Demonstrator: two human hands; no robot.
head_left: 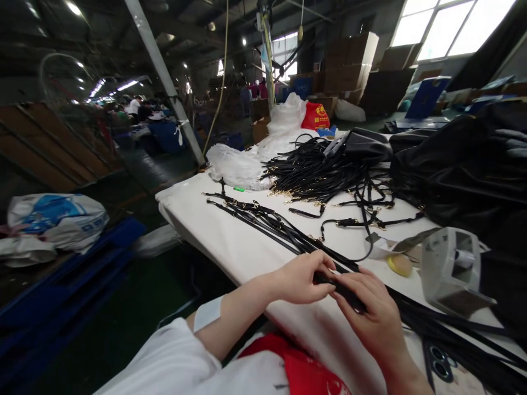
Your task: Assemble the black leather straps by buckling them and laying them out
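Note:
Long black straps with gold-coloured metal fittings lie along the near side of a white-covered table. My left hand has its fingers curled round a black strap near the table's front edge. Just to the right, my right hand grips the same dark strap, with its thumb and fingertips close to the left hand. The strap's middle is partly hidden by the fingers. More black straps run out to the right beyond my right hand. A shorter strap piece lies behind the row.
A large pile of black straps lies at the back, beside clear plastic bags. At the right are a white tape dispenser, a yellow tape roll, a phone and black material. A metal pole stands behind.

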